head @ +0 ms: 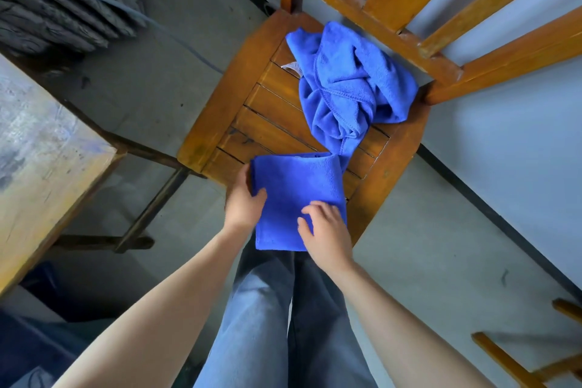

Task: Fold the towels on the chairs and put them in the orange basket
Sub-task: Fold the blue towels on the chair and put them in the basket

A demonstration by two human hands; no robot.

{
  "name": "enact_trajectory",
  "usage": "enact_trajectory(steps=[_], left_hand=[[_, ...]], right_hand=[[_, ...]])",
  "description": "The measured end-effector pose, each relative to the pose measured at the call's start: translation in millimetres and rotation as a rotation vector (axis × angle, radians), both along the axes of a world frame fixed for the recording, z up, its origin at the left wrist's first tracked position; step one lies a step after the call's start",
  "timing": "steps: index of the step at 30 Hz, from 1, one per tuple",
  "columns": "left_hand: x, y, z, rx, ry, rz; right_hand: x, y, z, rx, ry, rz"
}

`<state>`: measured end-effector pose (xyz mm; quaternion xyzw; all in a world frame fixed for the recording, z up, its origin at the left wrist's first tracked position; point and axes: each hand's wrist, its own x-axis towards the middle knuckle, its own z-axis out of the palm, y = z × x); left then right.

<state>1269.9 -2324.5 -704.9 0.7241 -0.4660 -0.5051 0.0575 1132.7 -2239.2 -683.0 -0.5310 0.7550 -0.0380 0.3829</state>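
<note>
Left hand (244, 201): the left edge of the folded towel (299, 186) is gripped, with the thumb laid on top and the fingers hidden beneath.
Right hand (327, 230): laid on the same towel near its right side, fingers loosely bent, fingertips touching the cloth.
Folded towel: a flat blue rectangle held between both hands, at the front edge of the chair (258, 104) seat.
Crumpled towel (346, 85): heaped beyond the hands, toward the right, on the slatted seat by the backrest; one end reaches the folded towel's far corner.
Table (47, 135): seen well left of the left hand.
</note>
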Motion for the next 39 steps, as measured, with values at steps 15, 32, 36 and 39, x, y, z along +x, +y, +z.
enact_trajectory(steps=[15, 32, 36, 39], left_hand=[[-8.9, 32.0, -15.1, -0.325, -0.572, -1.138], [11.8, 74.3, -37.7, -0.549, -0.544, -1.288], [9.4, 71.8, -48.9, -0.751, -0.580, -1.221], [4.9, 69.1, -45.9, -0.788, -0.514, -1.165]], right_hand=[[-35.7, -41.7, -21.9, 0.211, 0.191, 0.252], [-40.2, 46.3, -44.1, -0.190, 0.410, 0.763], [-41.2, 57.0, -52.5, -0.306, 0.454, 0.725], [-33.4, 68.5, -50.6, -0.315, 0.477, 0.689]])
